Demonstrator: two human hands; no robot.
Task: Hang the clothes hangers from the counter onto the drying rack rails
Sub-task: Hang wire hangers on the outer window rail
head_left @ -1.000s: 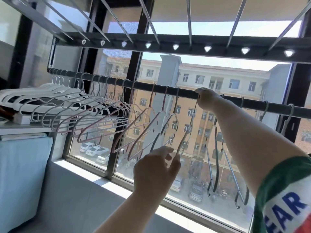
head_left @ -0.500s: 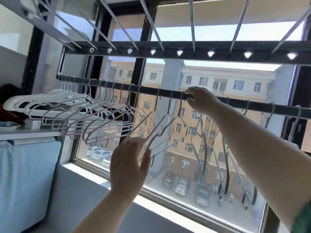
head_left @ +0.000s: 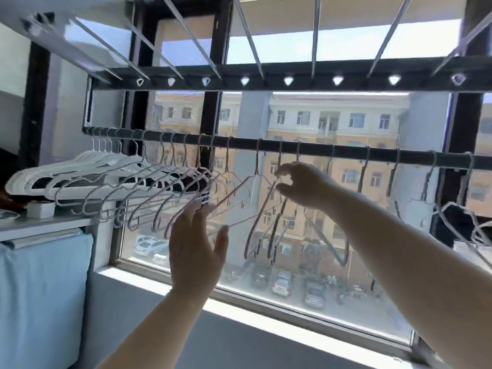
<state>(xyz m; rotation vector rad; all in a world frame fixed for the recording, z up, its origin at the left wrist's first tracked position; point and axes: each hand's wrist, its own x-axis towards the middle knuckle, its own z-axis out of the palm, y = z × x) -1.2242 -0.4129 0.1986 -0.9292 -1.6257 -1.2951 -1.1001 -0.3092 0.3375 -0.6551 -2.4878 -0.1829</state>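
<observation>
A dark horizontal rail (head_left: 351,153) crosses the window and carries several hangers by their hooks. White hangers (head_left: 80,169) bunch at its left end, thin pink wire hangers (head_left: 234,187) hang in the middle, and dark ones (head_left: 343,251) hang further right. My left hand (head_left: 197,246) is raised with straight fingers, its fingertips touching the lower ends of the pink hangers. My right hand (head_left: 300,182) sits just below the rail, thumb and forefinger curled round the neck of one hanger (head_left: 278,158).
Above the rail, a dark crossbar (head_left: 292,75) holds several silver rods running toward me. A white shelf (head_left: 40,225) and a light blue cloth (head_left: 40,288) stand at the left. The window sill (head_left: 266,299) runs below the hangers.
My right hand has left the rail and dropped to a hanger's neck. My left hand rose and shifted left against the pink hangers.
</observation>
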